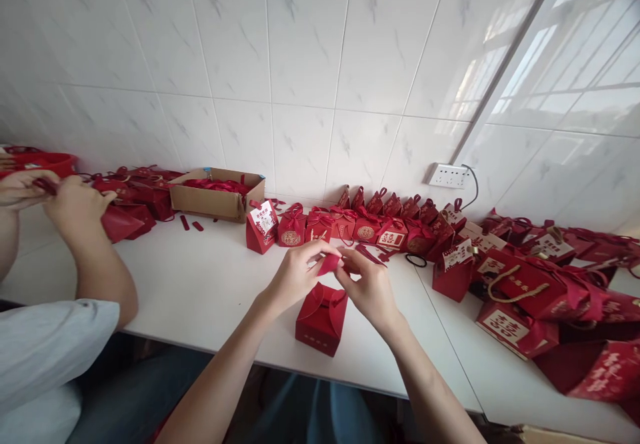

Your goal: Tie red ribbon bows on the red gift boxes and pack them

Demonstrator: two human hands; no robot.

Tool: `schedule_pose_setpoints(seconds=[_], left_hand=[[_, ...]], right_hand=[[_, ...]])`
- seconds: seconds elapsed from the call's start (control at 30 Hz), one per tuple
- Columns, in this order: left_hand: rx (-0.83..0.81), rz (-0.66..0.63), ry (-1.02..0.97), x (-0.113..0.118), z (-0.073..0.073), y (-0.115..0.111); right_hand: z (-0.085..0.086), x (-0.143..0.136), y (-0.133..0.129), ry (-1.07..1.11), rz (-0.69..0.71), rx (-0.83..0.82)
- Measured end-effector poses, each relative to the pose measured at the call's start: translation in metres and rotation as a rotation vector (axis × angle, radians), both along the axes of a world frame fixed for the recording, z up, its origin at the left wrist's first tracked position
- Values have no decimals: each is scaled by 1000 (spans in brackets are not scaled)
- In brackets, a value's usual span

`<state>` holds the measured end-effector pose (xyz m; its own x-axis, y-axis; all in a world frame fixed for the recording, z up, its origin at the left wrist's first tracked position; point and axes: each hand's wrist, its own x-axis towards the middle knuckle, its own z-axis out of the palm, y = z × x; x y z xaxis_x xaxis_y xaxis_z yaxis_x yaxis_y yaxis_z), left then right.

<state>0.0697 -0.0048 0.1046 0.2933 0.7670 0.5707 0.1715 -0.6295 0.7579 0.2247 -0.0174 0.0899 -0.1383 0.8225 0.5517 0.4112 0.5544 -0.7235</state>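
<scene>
A small red gift box (320, 324) with gold print stands upright near the front edge of the white table (200, 284). Just above its top, my left hand (295, 272) pinches a piece of red ribbon (329, 264). My right hand (367, 284) meets it from the other side, its thumb and fingertips closed on the ribbon's right end. Both hands hang over the box's curved top flaps, which are partly folded in. Whether the ribbon touches the box I cannot tell.
Rows of red boxes (365, 229) line the tiled wall, beside a cardboard box (215, 201) of red ribbons. Red bags and boxes (530, 284) pile up at the right. A co-worker's hands (75, 204) work at the left. A socket strip (447, 176) is on the wall.
</scene>
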Motion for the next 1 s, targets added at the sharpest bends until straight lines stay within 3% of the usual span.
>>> schedule_pose_setpoints(seconds=[0.1,0.27,0.43,0.6,0.77,1.0], left_hand=[[-54,5,-120,0,-3,0],[-109,35,-324,8,-9,-1],[-261,176,-646,12,-32,1],[-426,323,-830,-4,-58,0],[-604,438,-842,-37,-84,0],[-675,525,-577,-68,-117,-4]], right_hand=[[0,0,0,177,70,-64],[-3,-5,6,523,-153,-141],[-12,-4,8,870,-227,-179],[-34,14,-7,950,-329,-213],[-63,49,-34,921,-457,-298],[-94,84,-68,862,-544,-459]])
